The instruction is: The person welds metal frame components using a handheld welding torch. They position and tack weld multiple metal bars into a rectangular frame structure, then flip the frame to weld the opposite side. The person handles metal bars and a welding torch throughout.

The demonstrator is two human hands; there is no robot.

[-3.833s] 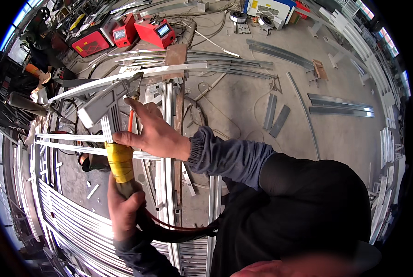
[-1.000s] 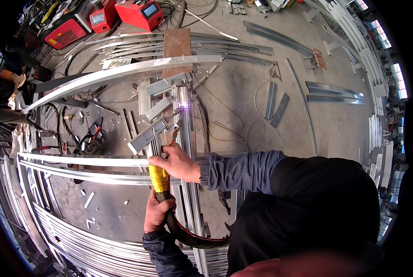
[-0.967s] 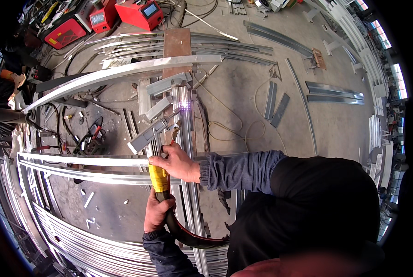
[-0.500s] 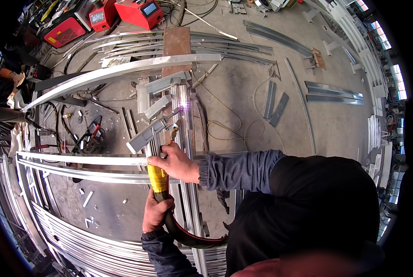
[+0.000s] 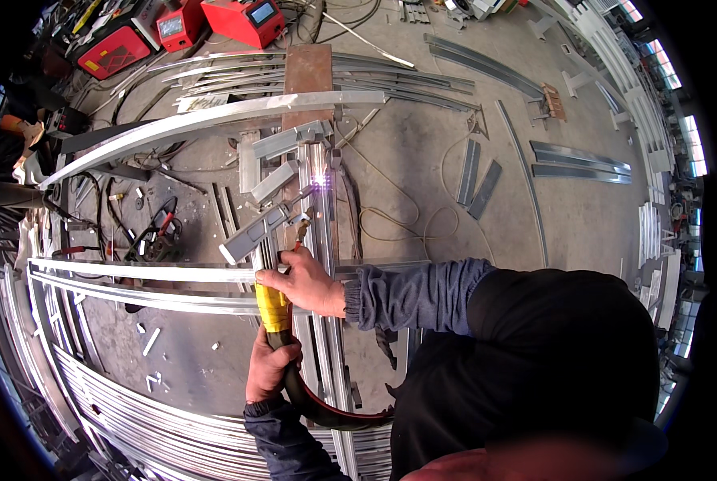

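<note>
My right hand [image 5: 310, 282] is closed around the upper part of a handheld welding torch [image 5: 273, 308], whose grip is wrapped in yellow. Lower down, my left hand [image 5: 270, 365] wraps the torch's dark rear end, where a thick black hose [image 5: 326, 415] curves away to the right. The torch's copper-coloured nozzle [image 5: 301, 230] points up toward a bright violet-white glow [image 5: 321, 181] on the shiny metal profiles [image 5: 320, 240] that run lengthwise in front of me. A grey square clamp-like metal piece [image 5: 254, 233] lies slanted left of the nozzle. Glare hides the exact spot at the glow.
Long rails [image 5: 150, 275] cross at left, above stacked metal bars [image 5: 158, 409]. A rusty plate [image 5: 308, 72] lies under a pale long beam [image 5: 214, 118]. Red machines [image 5: 242, 22] stand at the far left. Loose cables [image 5: 410, 224] and steel channels [image 5: 580, 163] lie on the floor.
Both hands and the torch stay almost where they were. The glow on the profiles looks slightly larger, and the whole view has shifted very little.
</note>
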